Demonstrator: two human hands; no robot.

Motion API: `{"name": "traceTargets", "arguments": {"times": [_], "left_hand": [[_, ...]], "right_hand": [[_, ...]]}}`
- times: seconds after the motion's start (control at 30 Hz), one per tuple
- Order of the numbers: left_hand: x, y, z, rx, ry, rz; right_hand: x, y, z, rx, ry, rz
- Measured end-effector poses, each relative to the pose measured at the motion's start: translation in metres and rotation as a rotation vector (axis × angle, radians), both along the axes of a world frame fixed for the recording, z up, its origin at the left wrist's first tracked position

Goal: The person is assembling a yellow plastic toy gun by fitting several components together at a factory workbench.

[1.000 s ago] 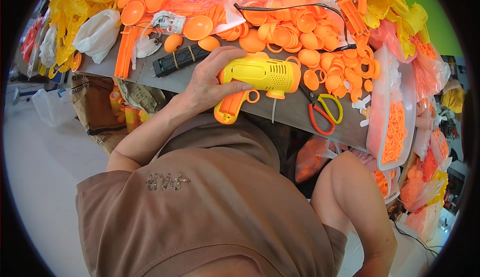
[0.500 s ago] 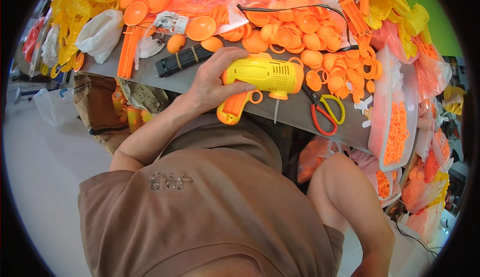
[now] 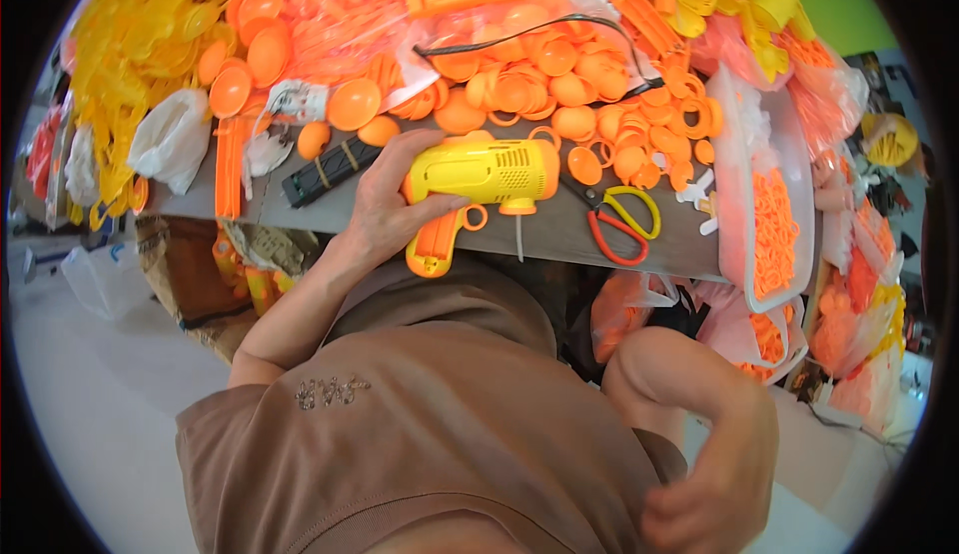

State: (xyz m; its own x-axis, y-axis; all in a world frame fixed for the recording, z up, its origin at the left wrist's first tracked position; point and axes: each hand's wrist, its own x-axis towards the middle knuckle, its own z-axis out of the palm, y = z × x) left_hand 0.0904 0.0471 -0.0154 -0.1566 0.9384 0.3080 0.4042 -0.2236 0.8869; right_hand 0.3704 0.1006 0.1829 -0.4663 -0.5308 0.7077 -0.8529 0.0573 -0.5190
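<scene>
My left hand (image 3: 381, 202) is closed round the rear of a yellow and orange plastic toy gun (image 3: 483, 171), holding it above the table's front edge. The toy lies sideways, its orange muzzle to the right and its handle with an orange trigger ring pointing down toward me. My right hand (image 3: 711, 499) is bent back near my right side, far from the table. Its fingers look curled but are smeared by motion. Just right of the toy lie scissors (image 3: 621, 222) with one red and one yellow handle.
Orange caps and rings (image 3: 559, 79) are heaped along the table (image 3: 479, 229). A black bar (image 3: 330, 171) lies beside my left hand. A clear bin (image 3: 734, 244) of small orange rings stands at right. Yellow parts (image 3: 140, 54) pile up far left; a paper sack (image 3: 185, 274) stands below.
My right arm has bent, bringing the right hand into view at the lower right. The left hand keeps its hold on the toy gun. The whole view has shifted a little.
</scene>
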Motion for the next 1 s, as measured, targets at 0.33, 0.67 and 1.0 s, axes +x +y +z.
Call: {"name": "traceTargets", "arguments": {"times": [0.33, 0.67, 1.0], "left_hand": [[0.004, 0.001, -0.001, 0.041, 0.052, 0.080], [0.003, -0.002, 0.002, 0.042, 0.072, 0.087], [0.003, 0.000, 0.002, 0.014, 0.053, 0.089]], "right_hand": [[-0.030, 0.150, -0.104, -0.302, -0.566, -1.881], [-0.099, 0.139, -0.150, 0.743, -0.371, -1.849], [-0.068, 0.198, -0.112, 0.074, -0.646, -1.920]]}}
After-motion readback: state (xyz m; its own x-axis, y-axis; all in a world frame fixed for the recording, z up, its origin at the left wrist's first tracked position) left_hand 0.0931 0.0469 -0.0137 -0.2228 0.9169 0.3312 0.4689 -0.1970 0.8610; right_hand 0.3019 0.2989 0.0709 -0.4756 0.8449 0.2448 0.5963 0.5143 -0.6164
